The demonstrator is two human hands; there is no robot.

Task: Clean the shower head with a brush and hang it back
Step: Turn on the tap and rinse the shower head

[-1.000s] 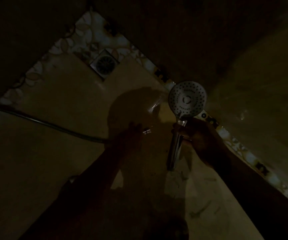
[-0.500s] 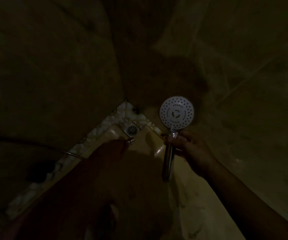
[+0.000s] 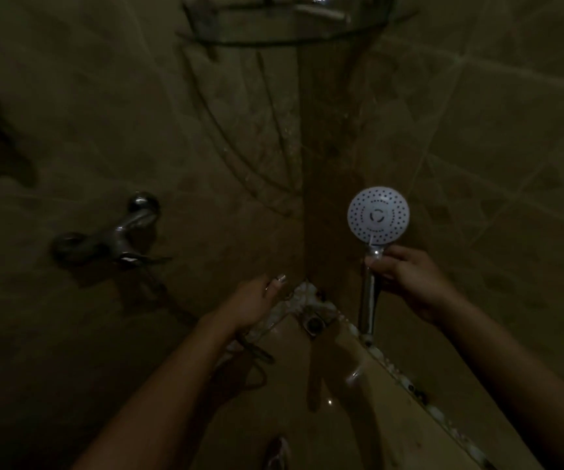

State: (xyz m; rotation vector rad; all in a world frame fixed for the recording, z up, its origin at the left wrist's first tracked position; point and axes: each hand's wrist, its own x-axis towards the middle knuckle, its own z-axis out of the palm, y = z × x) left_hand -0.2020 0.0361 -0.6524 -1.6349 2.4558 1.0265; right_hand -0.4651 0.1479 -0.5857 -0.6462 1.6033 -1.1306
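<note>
My right hand [image 3: 412, 283] grips the chrome handle of the shower head [image 3: 378, 215] just below its round white face, which points toward me. The handle hangs down with its lower end free of the hose. My left hand [image 3: 250, 300] holds the metal end fitting of the shower hose [image 3: 280, 277] between its fingers, about a hand's width left of the handle. The hose [image 3: 253, 351] trails down behind my left wrist. No brush is in view.
A chrome mixer tap [image 3: 117, 232] juts from the left wall. A glass corner shelf [image 3: 290, 25] sits high in the corner. The floor drain [image 3: 314, 322] lies in the corner below my hands. The room is very dim.
My view has tilted up from the floor to the wall corner, bringing the tap and shelf into sight. Both hands have risen with the shower head and hose end, still apart.
</note>
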